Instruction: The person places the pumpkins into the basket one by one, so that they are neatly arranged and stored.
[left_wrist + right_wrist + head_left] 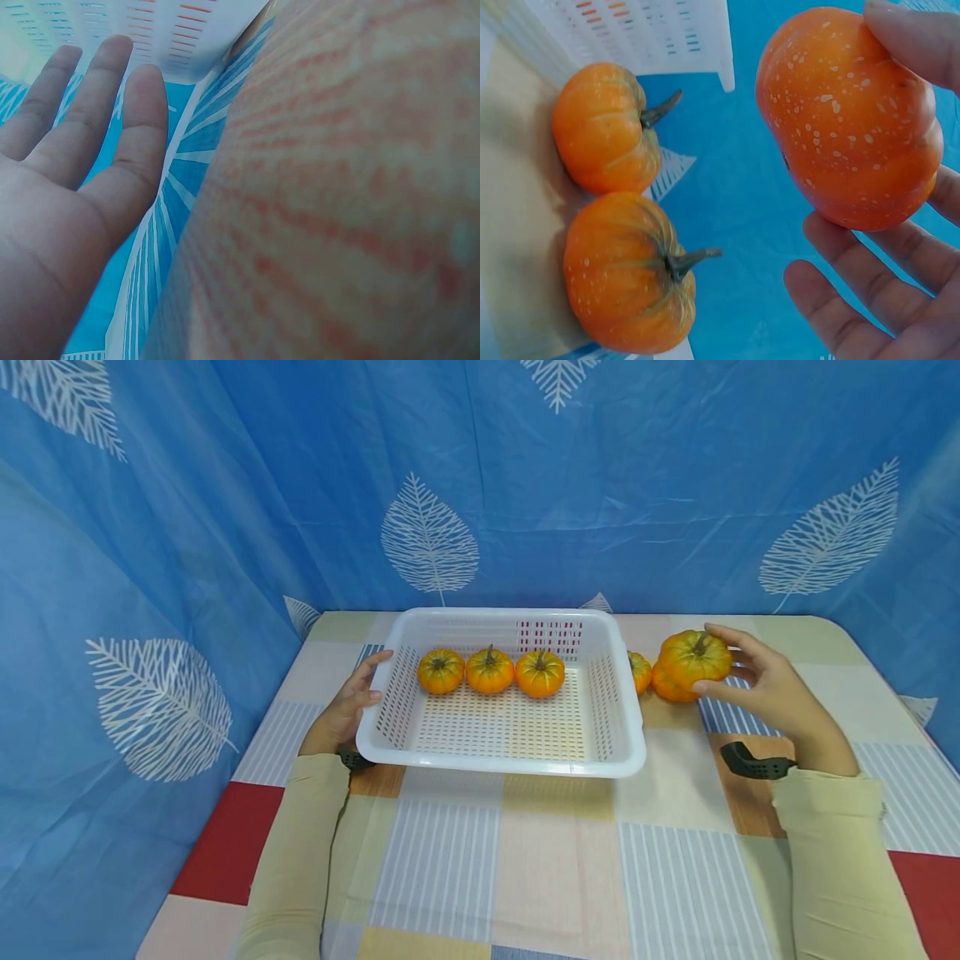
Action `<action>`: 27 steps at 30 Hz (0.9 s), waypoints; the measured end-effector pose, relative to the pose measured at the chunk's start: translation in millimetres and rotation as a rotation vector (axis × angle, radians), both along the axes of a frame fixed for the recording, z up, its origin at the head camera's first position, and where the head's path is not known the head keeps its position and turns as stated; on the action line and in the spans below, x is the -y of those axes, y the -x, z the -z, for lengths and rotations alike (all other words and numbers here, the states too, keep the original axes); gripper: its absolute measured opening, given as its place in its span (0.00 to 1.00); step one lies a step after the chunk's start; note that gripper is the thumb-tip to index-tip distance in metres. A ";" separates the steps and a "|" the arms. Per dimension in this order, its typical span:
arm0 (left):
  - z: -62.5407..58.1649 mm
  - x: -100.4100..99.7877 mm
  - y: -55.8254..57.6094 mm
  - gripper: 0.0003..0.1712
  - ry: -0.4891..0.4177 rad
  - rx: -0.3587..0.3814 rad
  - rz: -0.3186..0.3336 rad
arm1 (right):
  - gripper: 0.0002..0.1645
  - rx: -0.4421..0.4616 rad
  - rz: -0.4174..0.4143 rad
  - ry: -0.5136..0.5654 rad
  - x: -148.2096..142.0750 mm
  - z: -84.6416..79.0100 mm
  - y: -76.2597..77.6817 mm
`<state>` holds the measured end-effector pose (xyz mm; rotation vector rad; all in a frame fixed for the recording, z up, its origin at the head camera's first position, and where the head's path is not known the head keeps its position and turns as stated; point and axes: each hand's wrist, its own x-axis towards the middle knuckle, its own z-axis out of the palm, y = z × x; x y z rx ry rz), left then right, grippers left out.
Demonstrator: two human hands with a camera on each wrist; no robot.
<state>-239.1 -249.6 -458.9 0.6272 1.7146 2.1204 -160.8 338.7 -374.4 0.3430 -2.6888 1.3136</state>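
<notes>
My right hand grips a small orange pumpkin between thumb and fingers, to the right of the white plastic basket. In the right wrist view that held pumpkin shows its speckled side and is raised off the table. Two more pumpkins stand on the cloth beside the basket: one by its wall, another touching it. Inside the basket, three pumpkins sit in a row towards the back. My left hand is at the basket's left rim, its fingers extended near the wall.
A patchwork tablecloth covers the table. Blue curtains with white leaf prints hang close behind the table and along its left side. The basket's raised walls stand between the row inside and the pumpkins on the right.
</notes>
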 end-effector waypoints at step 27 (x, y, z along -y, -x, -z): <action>0.8 0.4 1.2 0.33 -0.013 -0.021 0.014 | 0.48 -0.034 -0.154 0.035 30.7 -6.6 -5.2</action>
